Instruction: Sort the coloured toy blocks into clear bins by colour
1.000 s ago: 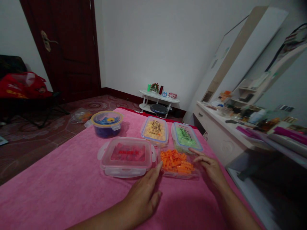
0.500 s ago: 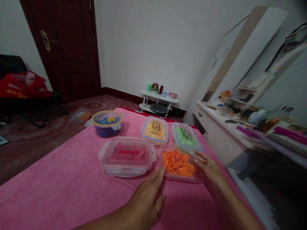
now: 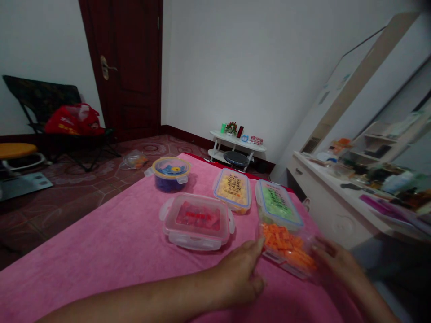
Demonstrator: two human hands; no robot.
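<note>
A clear open container of orange pieces [image 3: 288, 249] lies on the pink cloth [image 3: 111, 251], near the right edge. My left hand [image 3: 240, 273] rests flat beside its near left corner, fingers together and stretched out, the fingertips at the container's wall. My right hand [image 3: 336, 264] is at the container's right end, its fingers against the wall; the hand is smeared by motion. Behind the orange container stands a lidded box of green pieces [image 3: 278, 204].
Also on the cloth: a lidded clear box of red pieces [image 3: 197, 220], a lidded box of yellow pieces [image 3: 233, 189], a round tub with a yellow-rimmed lid [image 3: 171, 172]. A cluttered white dresser [image 3: 332, 197] stands right. A folding chair with a red bag [image 3: 72, 120] is far left.
The view has swung left, so everything sits further right in the picture. The orange container has turned and shifted toward the cloth's right edge between my two hands.
</note>
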